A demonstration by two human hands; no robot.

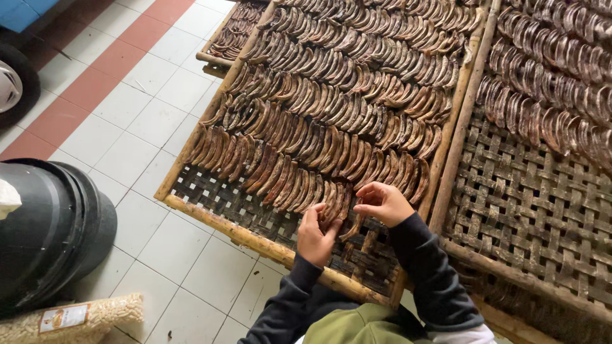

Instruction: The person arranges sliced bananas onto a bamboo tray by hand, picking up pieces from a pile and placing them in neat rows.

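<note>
- Brown curved slices are laid in overlapping rows on a woven rack; the last row ends near the rack's near edge, right at the hands.
- One slice is pinched by the right hand, its long axis running toward the near edge.
- The row's end is touched by the left hand, fingers curled on the slices.
- Counted: two hands, three racks visible, slices too many to count.

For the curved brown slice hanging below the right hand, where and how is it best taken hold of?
Probably by its upper end, pinched from above. The slice curves down from the right hand over the woven tray, its lower tip beside the left hand, and neighbouring slices crowd its sides.
</note>
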